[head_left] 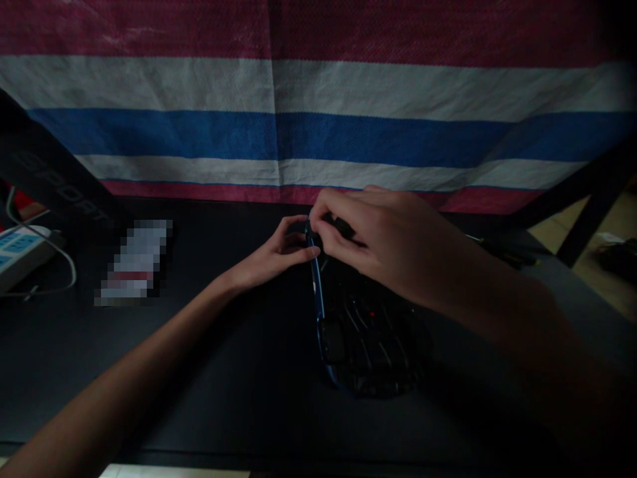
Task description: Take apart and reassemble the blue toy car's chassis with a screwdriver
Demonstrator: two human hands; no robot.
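Note:
A toy car (368, 345) lies upside down on the black table, its dark underside and a wheel facing up and a blue body edge showing along the left. My left hand (276, 251) grips the car's far left side, thumb and fingers closed around the edge. Over the far end of the car, my right hand (371, 229) is closed with thumb and fingers pinched together. What lies between its fingertips is too dark to make out. This hand hides much of the car's far end.
At left are a pixelated flat item (137, 259), a white power strip (24, 249) with a cable, and a dark post (60, 179) marked SPORT. Thin dark tools (507, 252) lie at right, beyond my right forearm. A striped woven sheet (279, 133) hangs behind the table (223, 385).

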